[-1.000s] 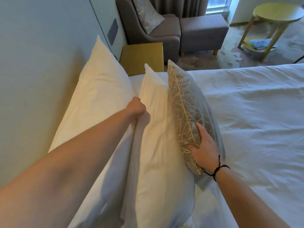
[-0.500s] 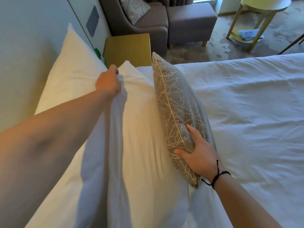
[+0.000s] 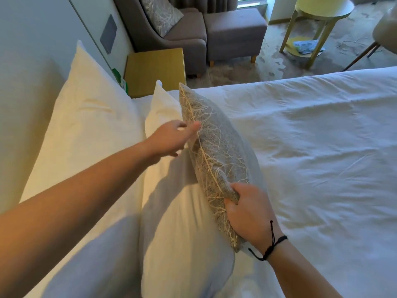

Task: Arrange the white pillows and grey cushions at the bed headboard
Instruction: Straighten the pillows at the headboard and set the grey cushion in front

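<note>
Two white pillows lean in a row at the pale headboard (image 3: 23,87): a back pillow (image 3: 90,125) against it and a front pillow (image 3: 178,222) before that. A grey cushion (image 3: 217,151) with a pale branch pattern stands on edge against the front pillow. My right hand (image 3: 247,211) grips the cushion's near lower edge. My left hand (image 3: 171,138) hovers with fingers spread just beside the cushion's upper edge, holding nothing.
White bedding (image 3: 311,158) spreads to the right. A yellow bedside table (image 3: 154,69) stands beyond the pillows. Further off are a grey armchair (image 3: 182,35) with another patterned cushion (image 3: 161,14), a grey footstool (image 3: 234,33) and a round yellow side table (image 3: 322,9).
My left hand let go of the front white pillow's top and moved right toward the cushion, fingers spread. My right hand shifted from resting flat on the cushion to gripping its edge.
</note>
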The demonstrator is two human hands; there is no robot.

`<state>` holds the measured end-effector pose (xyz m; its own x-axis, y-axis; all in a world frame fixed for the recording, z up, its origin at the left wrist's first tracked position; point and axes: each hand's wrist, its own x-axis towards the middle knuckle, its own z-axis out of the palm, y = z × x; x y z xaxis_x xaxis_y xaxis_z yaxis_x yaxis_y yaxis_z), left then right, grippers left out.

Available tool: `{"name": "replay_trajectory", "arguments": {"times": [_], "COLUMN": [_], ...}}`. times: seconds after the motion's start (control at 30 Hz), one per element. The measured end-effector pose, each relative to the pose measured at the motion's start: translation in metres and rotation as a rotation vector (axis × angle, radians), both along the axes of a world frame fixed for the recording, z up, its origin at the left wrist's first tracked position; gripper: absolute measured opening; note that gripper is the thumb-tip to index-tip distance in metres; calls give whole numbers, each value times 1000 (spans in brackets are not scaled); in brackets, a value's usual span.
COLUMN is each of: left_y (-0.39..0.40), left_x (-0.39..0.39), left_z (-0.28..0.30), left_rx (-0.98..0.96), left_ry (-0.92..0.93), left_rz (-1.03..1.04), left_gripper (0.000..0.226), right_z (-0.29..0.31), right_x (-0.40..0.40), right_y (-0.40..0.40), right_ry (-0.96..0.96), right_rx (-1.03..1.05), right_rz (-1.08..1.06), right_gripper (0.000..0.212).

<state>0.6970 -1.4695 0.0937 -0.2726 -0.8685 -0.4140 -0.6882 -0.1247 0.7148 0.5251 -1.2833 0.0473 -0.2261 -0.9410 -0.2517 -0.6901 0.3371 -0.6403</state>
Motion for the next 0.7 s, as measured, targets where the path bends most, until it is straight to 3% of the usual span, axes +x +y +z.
{"name": "replay_trajectory", "arguments": {"times": [0.07,0.1,0.17,0.2,0.3,0.37,0.43,0.5,0.6,0.7], "left_y": [38,55,83,94,114,116,115,114,113,112], "left_x": [-16,-21,-30,-33,-37,-37,-35,-32,-24,-10], "left_z": [0,-4,-19,-26,-46,-51,-52,-55,-64,-71], "left_rx": [136,134,49,-11,-202,-281,-319,-351,-353,-345], "left_ry": [109,137,86,-8,-367,-480,-503,-508,-471,-417], "left_rz": [-25,-23,-13,-31,-49,-32,-44,-74,-89,-61], "left_gripper": [86,75,45,42,50,56,59,58,57,61], "right_z": [-1,-3,-8,-12,-20,-32,-52,-79,-124,-158], "right_x": [14,21,29,30,15,-10,-43,-76,-98,-82], "right_y": [19,29,46,53,63,59,46,28,7,-6], "right_ry": [5,18,31,-2,-318,-363,-287,-278,-355,-456], "right_rx": [7,6,7,9,-42,-159,-186,-67,147,212], "right_rz": [49,69,89,82,12,-91,-193,-255,-263,-254], "right_gripper": [18,18,21,32,53,53,62,76,92,99]}}
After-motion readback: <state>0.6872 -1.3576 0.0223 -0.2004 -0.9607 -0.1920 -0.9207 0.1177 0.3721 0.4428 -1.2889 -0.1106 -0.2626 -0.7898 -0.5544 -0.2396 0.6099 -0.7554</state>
